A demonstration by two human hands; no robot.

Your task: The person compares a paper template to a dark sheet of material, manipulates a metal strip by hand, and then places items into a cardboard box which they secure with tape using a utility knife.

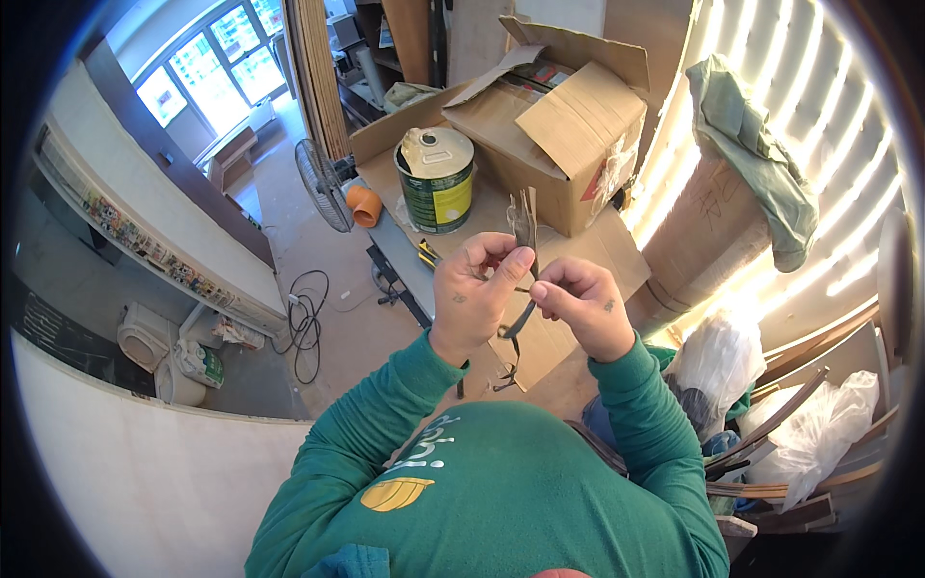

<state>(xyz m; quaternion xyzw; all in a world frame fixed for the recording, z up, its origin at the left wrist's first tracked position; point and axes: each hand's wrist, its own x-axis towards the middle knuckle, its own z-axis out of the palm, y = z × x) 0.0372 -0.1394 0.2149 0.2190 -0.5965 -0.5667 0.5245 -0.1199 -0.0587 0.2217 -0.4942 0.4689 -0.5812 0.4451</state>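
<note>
My left hand pinches a small bundle of thin dark and brown strips between thumb and fingers, their uneven ends sticking up above it. Close beside it, my right hand is closed, thumb against forefinger, on a lower part of the same strips. A dark strip hangs below between both hands, curling toward the cardboard underneath. What the strips are made of is too small to tell. Behind my hands stands a green and yellow paint bucket with a cream lid.
An opened cardboard box sits beyond the bucket. A yellow and black cutter lies left of my hands. Further left are a fan, an orange pipe fitting and a coiled black cable. Plastic bags lie right.
</note>
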